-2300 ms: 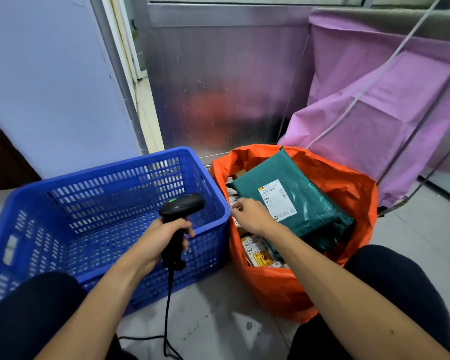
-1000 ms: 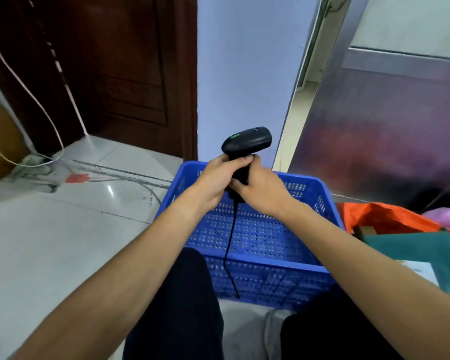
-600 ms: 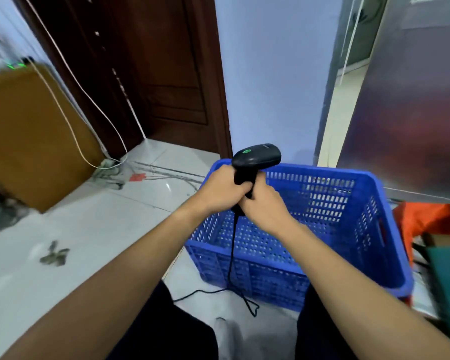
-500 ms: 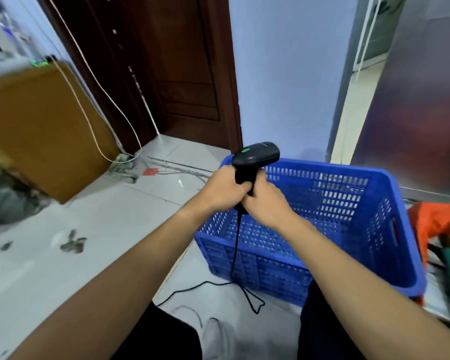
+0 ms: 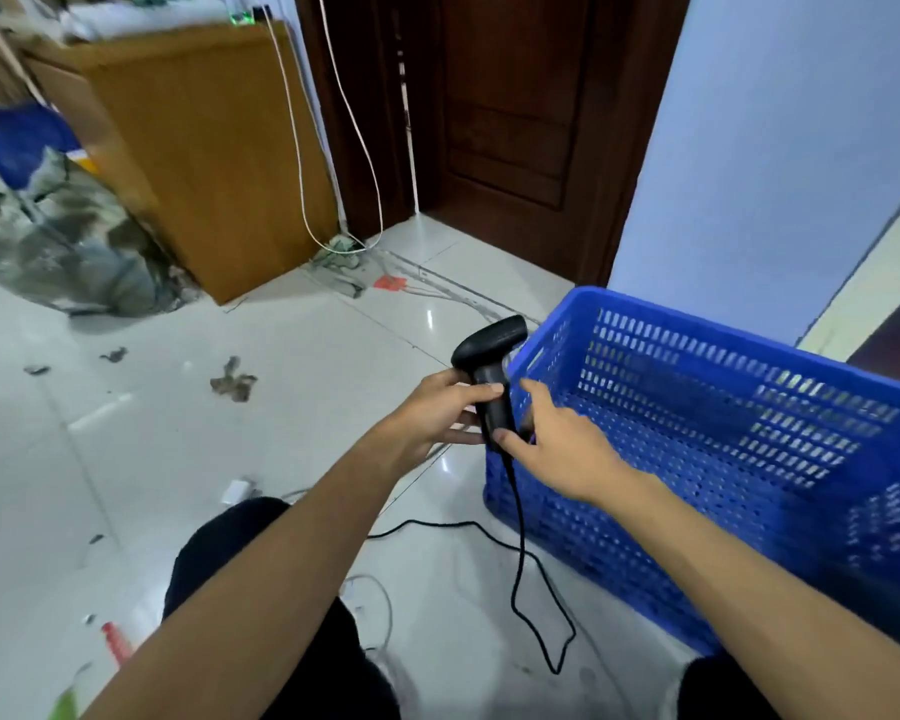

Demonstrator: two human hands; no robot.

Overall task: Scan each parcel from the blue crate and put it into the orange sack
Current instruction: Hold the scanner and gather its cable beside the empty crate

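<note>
Glossy white floor tiles [image 5: 126, 459] spread across the room, littered with small grey scraps [image 5: 232, 383]. An orange-brown wooden cabinet [image 5: 204, 148] stood at the back left, with a crumpled clear plastic bag [image 5: 63, 246] slumped beside it. Thin white cables [image 5: 357, 132] hung down in front of a dark brown panelled door [image 5: 505, 96], and a smooth pale blue wall [image 5: 775, 122] rose to its right.

On the floor at the right sat a rectangular blue plastic crate [image 5: 723, 423], its walls and base pierced with rows of small slots.

A black plastic handheld barcode scanner [image 5: 489, 356] was held just outside the crate's near left corner. Its long axis ran close to upright, the rounded head on top with its nose pointing right and away, over the crate's rim. A thin black cord [image 5: 520, 553] dropped from the base of the handle and looped on the tiles.

The left hand [image 5: 435, 413] held the scanner's handle, with the thumb curled across the front and the fingers lying fairly straight beneath.

The right hand [image 5: 559, 441] was spread and relaxed. Its thumb tip rested against the lower end of the handle, and its forefinger stretched out just beside the grip. Whether its other fingers touched the handle could not be told.
</note>
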